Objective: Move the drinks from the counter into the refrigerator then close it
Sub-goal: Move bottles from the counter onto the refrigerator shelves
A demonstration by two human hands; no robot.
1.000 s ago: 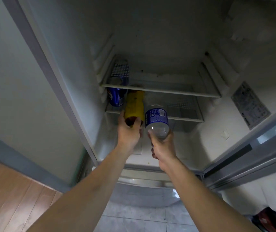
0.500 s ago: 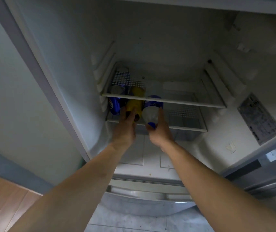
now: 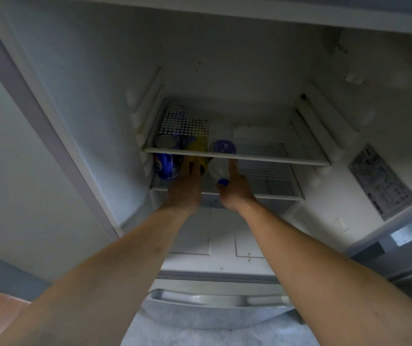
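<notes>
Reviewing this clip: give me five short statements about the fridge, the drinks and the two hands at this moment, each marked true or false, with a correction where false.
1. The refrigerator stands open. True.
2. The blue can stands to the right of the clear bottle. False: it is at the far left, beside the yellow bottle.
3. The right hand is at the clear bottle, one finger stretched along its side. True.
4. The drinks are on the upper shelf. False: they stand on the lower shelf, under the upper one.
5. The left hand rests on the door. False: it reaches to the yellow bottle.
</notes>
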